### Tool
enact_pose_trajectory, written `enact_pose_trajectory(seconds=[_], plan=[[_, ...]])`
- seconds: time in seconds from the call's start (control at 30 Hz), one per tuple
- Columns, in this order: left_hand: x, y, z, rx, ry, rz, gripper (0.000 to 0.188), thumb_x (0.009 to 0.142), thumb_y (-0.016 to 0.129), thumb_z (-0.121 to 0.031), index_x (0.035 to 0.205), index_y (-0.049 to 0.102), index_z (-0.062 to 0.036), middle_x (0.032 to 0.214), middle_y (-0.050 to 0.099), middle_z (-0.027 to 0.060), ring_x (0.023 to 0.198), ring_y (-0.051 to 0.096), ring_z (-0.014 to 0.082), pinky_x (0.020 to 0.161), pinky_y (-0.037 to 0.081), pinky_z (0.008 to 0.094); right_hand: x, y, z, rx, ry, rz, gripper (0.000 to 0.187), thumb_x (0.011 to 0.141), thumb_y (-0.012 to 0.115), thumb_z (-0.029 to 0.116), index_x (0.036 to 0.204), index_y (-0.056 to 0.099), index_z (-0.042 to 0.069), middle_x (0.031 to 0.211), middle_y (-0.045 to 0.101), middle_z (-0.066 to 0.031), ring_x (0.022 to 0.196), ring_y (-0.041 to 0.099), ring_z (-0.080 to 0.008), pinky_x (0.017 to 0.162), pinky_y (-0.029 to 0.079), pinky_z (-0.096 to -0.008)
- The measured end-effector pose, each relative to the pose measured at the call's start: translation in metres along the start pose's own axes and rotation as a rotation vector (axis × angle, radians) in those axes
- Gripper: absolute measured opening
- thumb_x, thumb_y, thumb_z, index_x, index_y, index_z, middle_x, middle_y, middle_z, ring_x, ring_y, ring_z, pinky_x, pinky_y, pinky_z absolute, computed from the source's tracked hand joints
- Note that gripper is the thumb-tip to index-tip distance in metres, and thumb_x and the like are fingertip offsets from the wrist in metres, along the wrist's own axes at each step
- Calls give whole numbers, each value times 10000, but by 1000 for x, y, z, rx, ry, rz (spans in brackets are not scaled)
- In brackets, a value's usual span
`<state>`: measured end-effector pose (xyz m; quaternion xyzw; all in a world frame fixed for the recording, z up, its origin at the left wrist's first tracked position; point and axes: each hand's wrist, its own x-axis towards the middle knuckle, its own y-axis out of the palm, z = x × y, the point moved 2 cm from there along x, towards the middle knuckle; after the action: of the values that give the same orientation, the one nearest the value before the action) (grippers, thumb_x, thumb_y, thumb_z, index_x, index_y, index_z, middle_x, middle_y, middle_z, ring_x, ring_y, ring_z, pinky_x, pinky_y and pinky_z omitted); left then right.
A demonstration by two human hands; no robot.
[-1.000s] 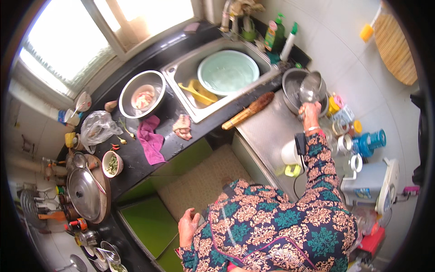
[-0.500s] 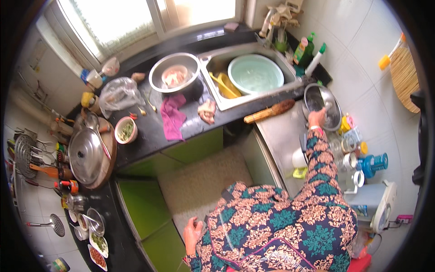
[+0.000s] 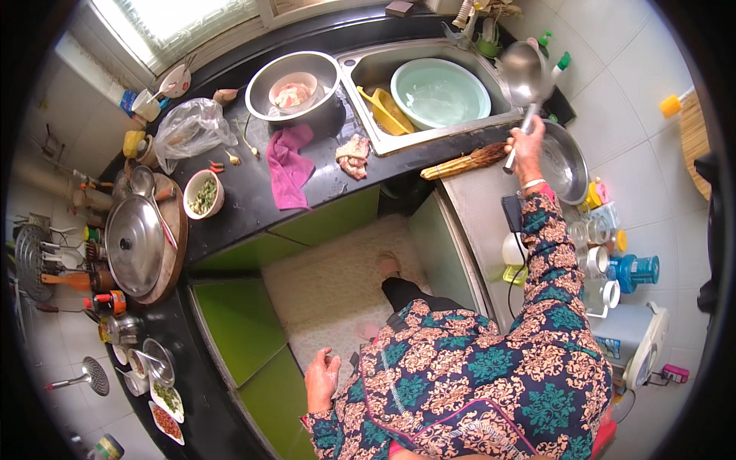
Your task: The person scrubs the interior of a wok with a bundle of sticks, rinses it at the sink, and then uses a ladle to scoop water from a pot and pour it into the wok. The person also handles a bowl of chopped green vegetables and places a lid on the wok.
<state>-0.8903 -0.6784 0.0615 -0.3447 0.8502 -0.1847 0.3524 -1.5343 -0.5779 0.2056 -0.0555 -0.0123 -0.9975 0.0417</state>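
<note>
My right hand (image 3: 527, 153) is closed around the handle of a large stainless steel ladle (image 3: 523, 73). The ladle's round bowl points away from me, raised near the sink's right corner. Just below and to the right of it stands a shiny metal basin (image 3: 569, 165), partly covered by my wrist and sleeve. To the left of my hand a bundled straw brush (image 3: 460, 162) lies along the counter edge. My left hand (image 3: 322, 379) hangs low at my side over the floor, fingers loosely bent and apart, holding nothing.
The sink (image 3: 373, 144) holds a pale green tub (image 3: 406, 77) with water and a yellow scoop-like item (image 3: 387, 111). Left of it stand a steel bowl (image 3: 262, 73) and a purple cloth (image 3: 290, 169). Jars (image 3: 598, 261) line the right wall. A pot lid (image 3: 136, 264) rests at the left.
My right hand has lifted the ladle out of the metal basin and moved it up and left toward the sink. The left hand stays low at my side.
</note>
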Motion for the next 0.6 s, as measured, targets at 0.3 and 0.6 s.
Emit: enact_pose_trajectory(seconds=[0.3,0.6], plan=[[54,-37,-85,122,-72,71,432,881,634,-325,1195,629,-28,842,693,156,824,683,323,759,525,411,72,117,-94,-1053,76,183,429,888,504,143,1278,446,-26,1142,627,-347,1125,611,-467,986,470,-500],[79,-64,-106,135,-74,104,414,885,638,-326,1198,620,-56,884,698,157,834,683,329,757,526,413,103,146,-164,-468,518,266,89,883,545,57,943,514,-2,758,576,-149,573,591,-275,545,468,-386]])
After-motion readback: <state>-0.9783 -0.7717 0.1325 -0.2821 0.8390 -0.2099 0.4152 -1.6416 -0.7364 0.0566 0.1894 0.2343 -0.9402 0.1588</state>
